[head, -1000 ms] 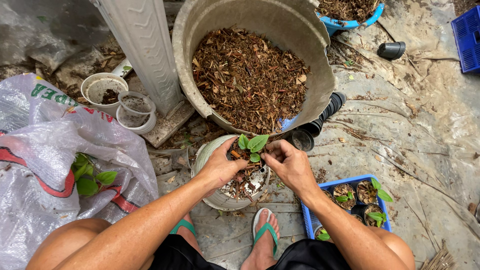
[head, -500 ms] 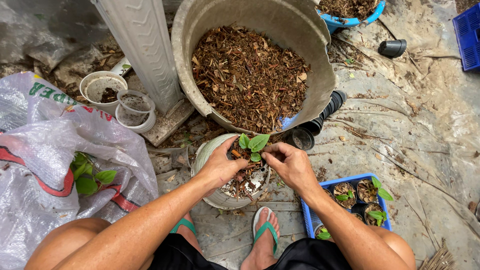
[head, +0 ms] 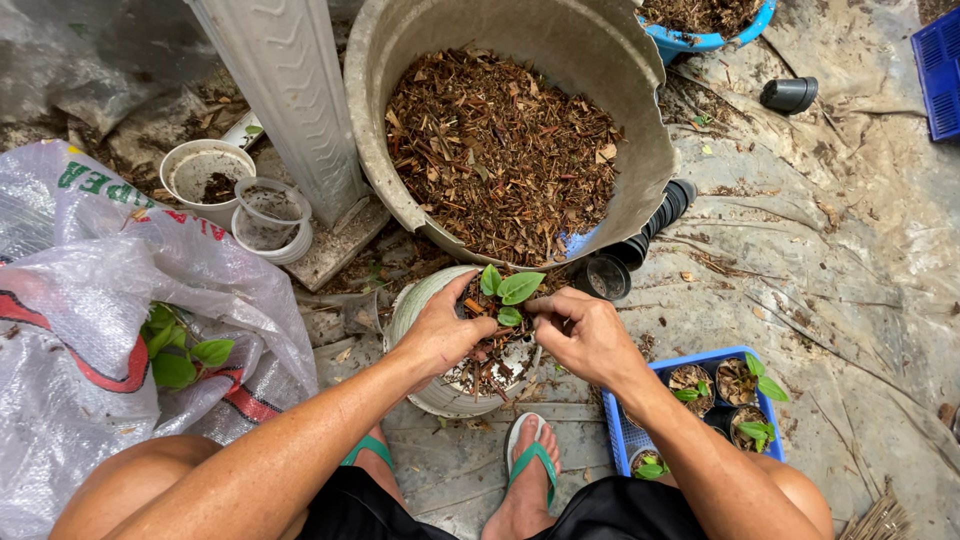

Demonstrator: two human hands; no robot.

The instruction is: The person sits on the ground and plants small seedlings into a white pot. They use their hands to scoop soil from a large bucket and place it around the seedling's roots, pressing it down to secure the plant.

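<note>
Sack (head: 90,330): a big white plastic sack is lying at your left, with green leaves (head: 180,355) showing through it.
Tub (head: 520,60): a large grey tub is tilting toward you, half full of brown bark mulch (head: 500,150).
Post (head: 285,95): a ribbed white post is standing just left of the tub.
Ground (head: 850,260): grey sheeting is covering it, strewn with dry bits.
Crate (head: 640,445): a small blue crate is sitting by your right knee, holding black pots with seedlings (head: 765,380).
White pot (head: 420,300): it is sitting between your feet and the tub, just under the tub's rim, with mulch inside.
Empty pots (head: 235,190): two white ones are standing left of the post's base.
Black pots (head: 655,220): a stack is lying on its side under the tub's right edge.
Left hand (head: 445,325): you are cupping it over the white pot's rim, fingers curled into the mulch beside the plant's stem.
Right hand (head: 585,335): you are pressing its fingertips together at the plant's base, pinching mulch there.
Plant (head: 510,290): the small green-leaved plant is standing upright in the white pot, between your two hands.
</note>
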